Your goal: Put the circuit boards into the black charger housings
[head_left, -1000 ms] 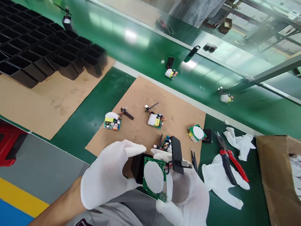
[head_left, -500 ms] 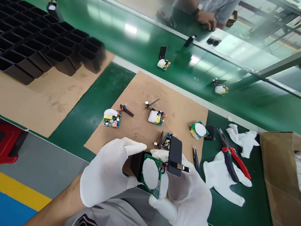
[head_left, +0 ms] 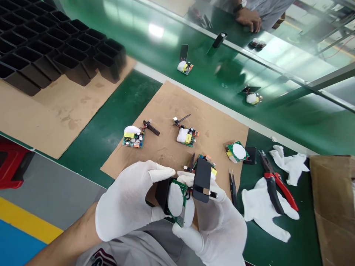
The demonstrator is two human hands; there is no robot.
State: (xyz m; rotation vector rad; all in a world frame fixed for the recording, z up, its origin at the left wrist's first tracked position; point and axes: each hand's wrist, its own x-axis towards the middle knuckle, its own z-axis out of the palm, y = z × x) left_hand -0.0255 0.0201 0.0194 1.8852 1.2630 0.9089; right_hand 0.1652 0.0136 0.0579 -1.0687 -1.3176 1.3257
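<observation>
Both my hands wear white gloves and meet low in the middle of the view. My left hand [head_left: 126, 205] grips a black plastic housing [head_left: 161, 192]. My right hand [head_left: 219, 225] holds a green circuit board [head_left: 177, 199] with a white pad on it, its edge at the housing's mouth. A black plug cover [head_left: 202, 181] with metal prongs hangs by short wires from the board, resting above my right fingers. Both hands are closed around their parts.
Several more circuit boards [head_left: 133, 137] lie on a brown cardboard sheet [head_left: 169, 107]. Black tweezers [head_left: 232, 183], red-handled pliers [head_left: 273, 188] and spare white gloves [head_left: 260, 210] lie to the right, beside a cardboard box [head_left: 332, 207]. Black housings [head_left: 63, 48] stand stacked at upper left. Another person's hand [head_left: 249, 18] rests beyond the belt.
The board has turned more edge-on and gone further into the black housing. The plug cover has tilted upright. The view has shifted slightly, showing another person's hand at the top.
</observation>
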